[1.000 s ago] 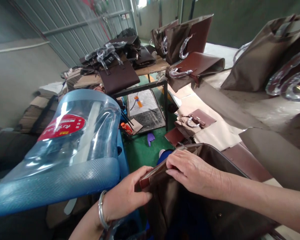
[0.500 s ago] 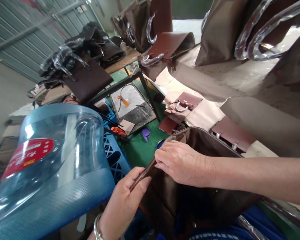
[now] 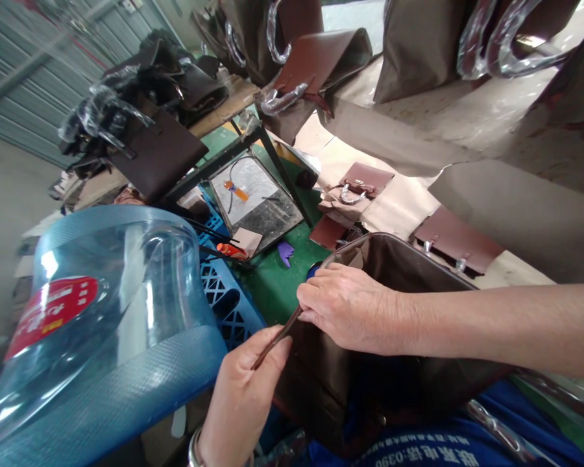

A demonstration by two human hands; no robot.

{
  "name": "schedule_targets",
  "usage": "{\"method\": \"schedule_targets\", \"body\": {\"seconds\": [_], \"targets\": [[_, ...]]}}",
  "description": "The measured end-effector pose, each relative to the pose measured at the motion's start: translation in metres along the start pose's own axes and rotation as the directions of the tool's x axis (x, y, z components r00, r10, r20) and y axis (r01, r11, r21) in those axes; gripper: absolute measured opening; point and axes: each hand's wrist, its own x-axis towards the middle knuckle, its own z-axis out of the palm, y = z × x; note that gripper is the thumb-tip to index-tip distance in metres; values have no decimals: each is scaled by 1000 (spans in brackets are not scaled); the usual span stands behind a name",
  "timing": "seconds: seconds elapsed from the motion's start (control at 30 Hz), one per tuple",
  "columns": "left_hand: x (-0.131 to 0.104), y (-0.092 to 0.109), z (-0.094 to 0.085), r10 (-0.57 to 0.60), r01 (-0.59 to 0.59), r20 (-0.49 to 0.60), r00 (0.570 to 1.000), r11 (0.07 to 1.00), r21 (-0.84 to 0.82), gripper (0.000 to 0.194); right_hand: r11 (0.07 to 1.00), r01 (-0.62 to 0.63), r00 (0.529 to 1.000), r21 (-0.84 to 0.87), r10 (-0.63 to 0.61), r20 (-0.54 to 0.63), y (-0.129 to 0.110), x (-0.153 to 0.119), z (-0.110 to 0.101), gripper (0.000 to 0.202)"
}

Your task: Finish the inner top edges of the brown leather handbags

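Observation:
A dark brown handbag (image 3: 321, 383) lies open on the blue apron (image 3: 409, 447) over my lap, its mouth facing up. My left hand (image 3: 246, 379) pinches the bag's rim between thumb and fingers, at the near left side. Just beyond it, my right hand (image 3: 348, 308) is closed over the same rim, fingers curled around the edge. Most of the bag's inside is in shadow, and my right forearm crosses over its opening. A plastic-wrapped handle (image 3: 496, 428) shows at the lower right.
A large blue water jug (image 3: 107, 324) stands close on the left. Beyond it are a blue crate (image 3: 228, 305) and a low metal-framed stand (image 3: 267, 207). Dark bags (image 3: 158, 152) are heaped behind; brown bags (image 3: 367, 178) lie on the right on pale sheeting. A purple scrap (image 3: 286, 253) is on the green floor.
The view has shifted slightly, so the background sits a little higher and more to the left. Both hands keep their hold on the bag's rim, with little movement along it.

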Motion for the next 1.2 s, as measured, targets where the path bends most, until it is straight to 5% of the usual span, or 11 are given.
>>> {"method": "schedule_targets", "body": {"seconds": [0.33,0.53,0.83,1.2], "targets": [[-4,7,16,-98,87,-118,988,991,-97,28,999,-43,999,14,43,32,-3,1,-2,16],[0,10,16,30,-25,-164,986,999,31,25,997,-28,999,69,26,28,9,-5,-2,21],[5,8,5,54,-56,19,998,982,181,29,988,-36,999,150,34,19,33,-13,-3,16],[5,11,8,41,-37,-31,999,993,115,26,992,-94,995,88,92,27,32,-12,-2,19]]}}
